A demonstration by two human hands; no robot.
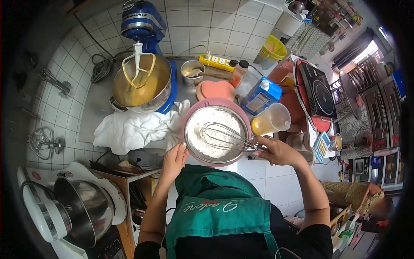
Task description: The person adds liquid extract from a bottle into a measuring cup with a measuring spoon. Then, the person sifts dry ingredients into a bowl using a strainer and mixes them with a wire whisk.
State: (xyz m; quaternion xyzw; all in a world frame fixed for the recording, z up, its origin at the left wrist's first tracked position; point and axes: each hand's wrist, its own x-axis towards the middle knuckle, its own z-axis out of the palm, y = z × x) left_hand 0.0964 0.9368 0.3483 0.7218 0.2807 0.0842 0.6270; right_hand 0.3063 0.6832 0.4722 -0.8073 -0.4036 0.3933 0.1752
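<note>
My right hand (pixel 276 151) is closed around the handle of a wire whisk (pixel 222 136), whose loops lie over white powder (pixel 211 123). The powder fills a round metal sieve or bowl (pixel 235 156) that sits in a pink bowl (pixel 188 113). My left hand (pixel 175 159) grips the left edge of the bowl with its fingers bent. Just right of the bowl, a clear plastic cup (pixel 271 119) holds some yellow liquid. Left of the bowl lies a crumpled white cloth (pixel 133 129).
A blue stand mixer (pixel 144 26) with batter in its steel bowl (pixel 161 93) stands at the back left. Behind the pink bowl are a small metal pot (pixel 189 80), a jar (pixel 239 74), a blue carton (pixel 261 96) and a yellow power strip (pixel 217 62). An induction cooker (pixel 318 90) is on the right.
</note>
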